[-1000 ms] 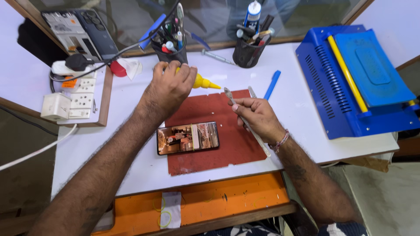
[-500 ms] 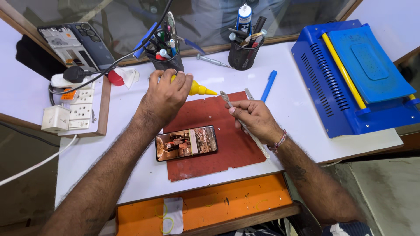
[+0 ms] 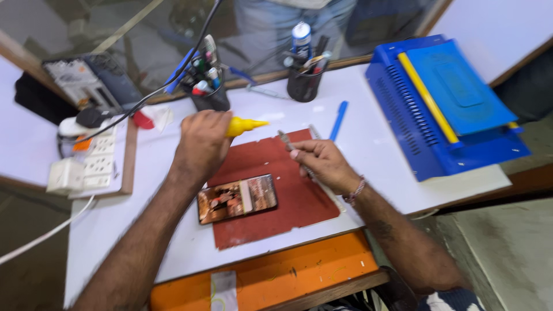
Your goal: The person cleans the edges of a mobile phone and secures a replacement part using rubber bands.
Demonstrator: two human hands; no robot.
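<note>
The left hand is closed around a small yellow plastic squeeze bottle with a tapered nozzle, the fingers wrapped on its body so only the nozzle end shows, pointing sideways toward the other hand. The right hand pinches a slim grey metal hand tool between thumb and fingers, its tip angled up toward the nozzle; the two points sit near each other but apart, seemingly so that tool and nozzle can meet above the mat.

Below and between both grips lies a smartphone with a lit, colourful screen, face up on a dark red rectangular work mat, just under the left wrist and untouched by either hand. The mat likely keeps the phone from sliding on the white tabletop.

Beyond the left hand stands a black pen cup stuffed with tools; beyond the right, a second black cup and a loose blue plastic pry stick. Well right of the right hand sits a blue box-shaped machine with a yellow bar.
</note>
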